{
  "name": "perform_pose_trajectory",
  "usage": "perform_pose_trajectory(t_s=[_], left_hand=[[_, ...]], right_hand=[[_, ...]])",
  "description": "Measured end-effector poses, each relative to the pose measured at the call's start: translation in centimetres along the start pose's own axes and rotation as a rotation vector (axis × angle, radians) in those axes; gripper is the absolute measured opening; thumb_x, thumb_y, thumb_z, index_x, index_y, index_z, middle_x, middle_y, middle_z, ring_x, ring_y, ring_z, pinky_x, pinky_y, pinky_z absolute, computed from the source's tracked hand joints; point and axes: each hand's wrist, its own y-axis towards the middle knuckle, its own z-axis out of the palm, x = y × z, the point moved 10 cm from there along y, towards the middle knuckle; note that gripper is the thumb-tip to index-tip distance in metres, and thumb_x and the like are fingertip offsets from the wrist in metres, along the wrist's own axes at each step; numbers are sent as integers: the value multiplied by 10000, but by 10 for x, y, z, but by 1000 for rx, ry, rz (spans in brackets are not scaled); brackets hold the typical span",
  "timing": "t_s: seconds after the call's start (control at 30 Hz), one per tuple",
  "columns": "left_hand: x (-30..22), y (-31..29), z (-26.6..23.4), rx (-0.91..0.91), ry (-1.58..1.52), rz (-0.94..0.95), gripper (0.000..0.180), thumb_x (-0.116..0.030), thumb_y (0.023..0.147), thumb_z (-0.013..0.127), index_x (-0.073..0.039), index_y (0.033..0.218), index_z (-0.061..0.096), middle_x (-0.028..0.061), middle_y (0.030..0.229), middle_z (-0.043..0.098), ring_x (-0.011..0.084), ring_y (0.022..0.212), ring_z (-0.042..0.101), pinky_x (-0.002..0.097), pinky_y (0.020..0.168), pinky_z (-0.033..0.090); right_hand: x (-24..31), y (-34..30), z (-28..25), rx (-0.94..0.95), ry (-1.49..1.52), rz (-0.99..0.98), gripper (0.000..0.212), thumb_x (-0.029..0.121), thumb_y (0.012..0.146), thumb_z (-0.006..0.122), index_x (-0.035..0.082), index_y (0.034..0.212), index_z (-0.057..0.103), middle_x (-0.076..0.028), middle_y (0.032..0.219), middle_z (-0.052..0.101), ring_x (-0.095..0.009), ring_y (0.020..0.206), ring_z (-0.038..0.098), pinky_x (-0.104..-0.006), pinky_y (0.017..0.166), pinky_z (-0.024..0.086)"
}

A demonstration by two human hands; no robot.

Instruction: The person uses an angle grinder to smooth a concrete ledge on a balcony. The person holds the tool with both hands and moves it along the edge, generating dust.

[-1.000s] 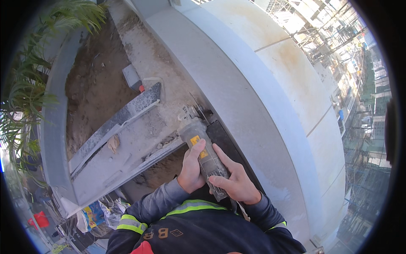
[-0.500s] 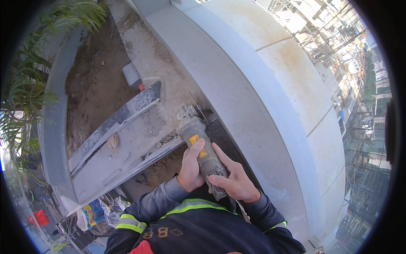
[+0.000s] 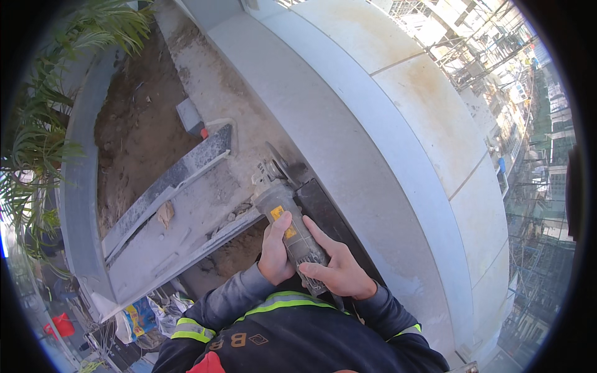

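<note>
Both of my hands grip a dusty grey angle grinder (image 3: 301,244) with a yellow label, pointing away from me. My left hand (image 3: 275,253) wraps the body's left side, its thumb along the top by the label. On the right side, my right hand (image 3: 343,267) closes round the rear of the body. The thin cutting disc (image 3: 280,163) stands on edge at the far end, close to the end of a dark slab (image 3: 333,217). Whether the disc touches the slab or is spinning, I cannot tell.
A pale curved ledge (image 3: 348,149) rises along the right. At left, a speckled stone strip (image 3: 168,180) borders a bed of brown soil (image 3: 137,124). A grey block (image 3: 189,116) stands by its far end. Palm leaves (image 3: 43,143) hang at far left; a red bucket (image 3: 59,326) is low left.
The grinder has shifted slightly left and toward me, and its head has turned so that more of the disc's face shows. Both hands keep their grip.
</note>
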Motion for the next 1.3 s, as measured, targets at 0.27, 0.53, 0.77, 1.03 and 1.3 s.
perform_pose_trajectory(t_s=[0.27, 0.53, 0.77, 1.03, 1.3], left_hand=[[-6, 3, 5, -15, -2, 16, 361, -395, 1067, 584, -80, 1242, 587, 87, 1079, 688, 217, 928, 714, 401, 836, 610], [-9, 1, 15, 8, -33, 9, 354, -351, 1057, 633, -50, 1235, 576, 79, 1047, 669, 198, 895, 701, 398, 786, 608], [-9, 1, 18, -27, -27, -5, 370, -349, 1054, 648, -40, 1243, 571, 87, 1069, 660, 201, 921, 697, 407, 795, 606], [-8, 2, 17, -18, 17, 3, 369, -427, 1075, 575, -93, 1231, 593, 76, 1075, 685, 210, 944, 707, 398, 843, 600], [-7, 3, 15, 4, 18, -15, 375, -437, 1073, 580, -101, 1240, 593, 63, 1079, 685, 208, 962, 704, 400, 861, 597]], right_hand=[[7, -1, 1, -46, -30, 47, 911, 148, 940, 722, -24, 1674, 210, -164, 1249, 672, -145, 1071, 640, -300, 947, 524], [15, -3, 9, -72, 167, 133, 929, 76, 952, 696, 35, 1701, 149, -108, 1096, 692, -150, 779, 685, -310, 737, 581], [14, -7, 6, -53, 171, 142, 926, 70, 947, 673, 51, 1705, 142, -135, 1165, 678, -184, 770, 718, -322, 710, 588], [15, -4, 2, -11, 112, 117, 912, 105, 968, 679, 41, 1702, 142, -120, 1121, 683, -156, 792, 695, -309, 735, 576], [13, -1, 0, -3, 63, 89, 899, 186, 963, 695, -24, 1678, 192, -144, 1203, 673, -138, 982, 643, -291, 912, 524]])
